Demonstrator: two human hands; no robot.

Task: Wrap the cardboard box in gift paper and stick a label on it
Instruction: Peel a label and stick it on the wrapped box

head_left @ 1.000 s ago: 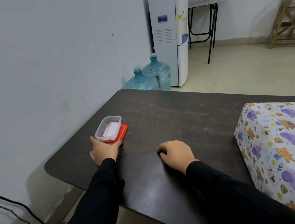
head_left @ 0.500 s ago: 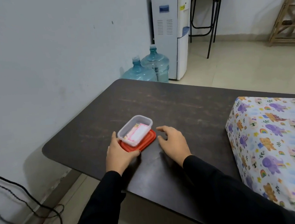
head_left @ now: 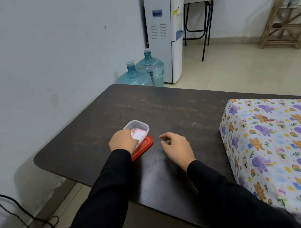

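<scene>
Though illegible, pink label under left hand

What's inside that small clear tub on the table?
Pink-edged white labels lie inside the tub. The left hand reaches in and covers part of them, so their number, and whether its fingers hold one, cannot be seen.

Single head-worn view from the near edge of the counter, close, looking forward and down across it toward a dispenser.
</scene>
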